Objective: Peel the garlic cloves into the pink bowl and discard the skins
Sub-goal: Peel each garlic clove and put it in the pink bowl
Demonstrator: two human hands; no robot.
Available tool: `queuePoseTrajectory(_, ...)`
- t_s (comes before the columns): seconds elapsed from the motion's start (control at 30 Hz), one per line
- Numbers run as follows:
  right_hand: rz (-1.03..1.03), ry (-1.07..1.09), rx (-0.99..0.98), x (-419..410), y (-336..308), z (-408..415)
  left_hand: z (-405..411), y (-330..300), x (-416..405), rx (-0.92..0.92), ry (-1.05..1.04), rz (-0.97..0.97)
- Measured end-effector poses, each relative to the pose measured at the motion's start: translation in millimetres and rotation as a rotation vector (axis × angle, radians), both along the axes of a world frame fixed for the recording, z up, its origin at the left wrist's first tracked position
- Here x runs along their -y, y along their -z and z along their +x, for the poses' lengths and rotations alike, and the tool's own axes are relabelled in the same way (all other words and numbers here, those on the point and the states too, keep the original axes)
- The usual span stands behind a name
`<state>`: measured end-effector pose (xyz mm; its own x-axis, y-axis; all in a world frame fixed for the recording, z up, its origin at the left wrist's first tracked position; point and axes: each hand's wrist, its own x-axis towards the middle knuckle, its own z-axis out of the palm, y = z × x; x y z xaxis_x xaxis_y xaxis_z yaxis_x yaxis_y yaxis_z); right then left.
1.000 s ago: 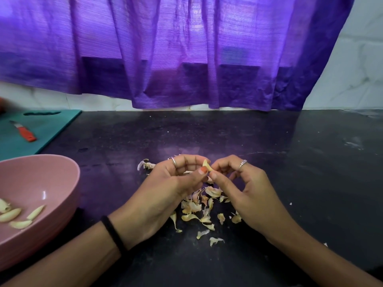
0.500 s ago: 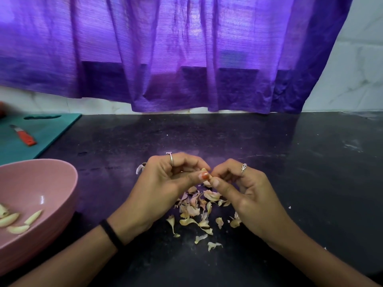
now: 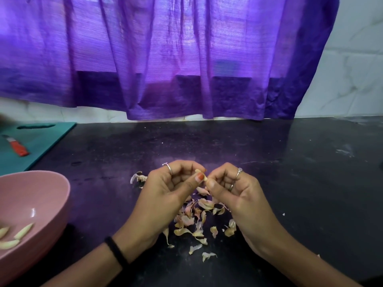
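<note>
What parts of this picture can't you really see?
All in the head view:
- The garlic clove: mostly covered by the left hand and right hand, so how much is peeled is unclear.
- The pink bowl: cut off by the left edge, so the count of peeled cloves is unknown.
- The orange-handled knife: its blade runs off the left edge.
- Some skins: hidden under the hands.

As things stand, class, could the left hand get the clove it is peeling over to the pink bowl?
Probably yes. The left hand pinches the garlic clove with the right hand, and only bare black counter lies between it and the pink bowl on its own side.
</note>
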<state>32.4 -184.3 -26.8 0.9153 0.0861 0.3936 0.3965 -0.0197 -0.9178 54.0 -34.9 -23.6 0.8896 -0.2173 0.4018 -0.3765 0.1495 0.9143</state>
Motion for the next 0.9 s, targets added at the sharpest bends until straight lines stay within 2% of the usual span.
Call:
queuePoseTrajectory(0.17,-0.030,0.056,0.056,-1,1,2,-3,2,4,0.014,-0.019,-0.013)
queuePoseTrajectory(0.3,-0.107,0.094,-0.011,2,6,3,-3,4,4,0.078,-0.071,0.044)
queuePoseTrajectory(0.4,-0.180,0.126,-0.021,2,8,4,0,5,0,0.195,-0.190,0.190)
queuePoseTrajectory(0.53,-0.150,0.120,0.037,3,7,2,3,7,-4,0.421,-0.380,0.415)
queuePoseTrajectory(0.77,-0.147,0.107,0.081,3,5,1,3,5,-7,0.635,-0.409,0.574)
queuePoseTrajectory(0.9,-0.148,0.116,0.079,3,4,1,6,7,-7,0.665,-0.410,0.631)
